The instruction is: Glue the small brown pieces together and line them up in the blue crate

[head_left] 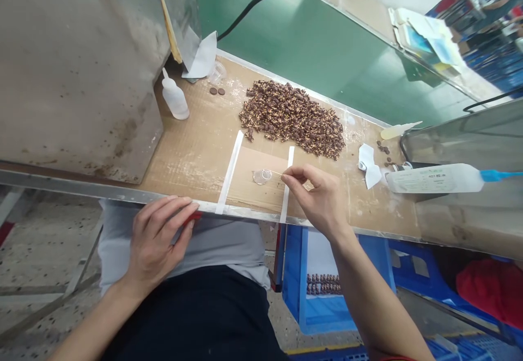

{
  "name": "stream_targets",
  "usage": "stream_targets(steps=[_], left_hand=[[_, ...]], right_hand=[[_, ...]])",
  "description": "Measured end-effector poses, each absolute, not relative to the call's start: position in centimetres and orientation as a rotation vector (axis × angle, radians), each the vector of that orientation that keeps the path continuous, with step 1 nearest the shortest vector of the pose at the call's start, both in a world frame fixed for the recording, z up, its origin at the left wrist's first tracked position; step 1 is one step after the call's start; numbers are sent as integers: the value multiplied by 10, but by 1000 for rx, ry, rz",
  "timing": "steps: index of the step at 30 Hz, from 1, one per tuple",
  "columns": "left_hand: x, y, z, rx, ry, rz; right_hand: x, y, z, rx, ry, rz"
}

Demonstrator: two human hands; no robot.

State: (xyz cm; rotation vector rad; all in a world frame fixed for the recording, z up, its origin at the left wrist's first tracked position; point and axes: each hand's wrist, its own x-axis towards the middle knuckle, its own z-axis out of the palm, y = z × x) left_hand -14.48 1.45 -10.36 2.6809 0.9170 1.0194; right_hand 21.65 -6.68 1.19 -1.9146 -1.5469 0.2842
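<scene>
My right hand (312, 197) pinches a thin pale stick (277, 173) between thumb and fingertips. The stick's far end reaches a small clear dish (261, 176) on the cardboard work surface (196, 148), between two white tape strips. My left hand (161, 236) rests at the front edge of the bench, its fingers curled. A small red object (192, 218) shows between its thumb and fingertips, mostly hidden, and I cannot make out its kind. Beyond the dish lies a heap of small dark brown pieces (292, 116) with yellowish tips.
A white squeeze bottle (175, 97) and two brown discs (217, 91) are at the left. To the right lie a large labelled bottle (437, 179), crumpled paper (369, 165) and a pale nozzle bottle (398, 130). Below the bench, a blue crate (300, 279) holds rows of brown pieces.
</scene>
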Motion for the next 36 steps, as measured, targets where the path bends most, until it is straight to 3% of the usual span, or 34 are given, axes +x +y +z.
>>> stream_targets(steps=[36], left_hand=[[-144, 14, -104, 2669, 892, 1027]], right_hand=[[216, -68, 19, -1947, -1665, 207]])
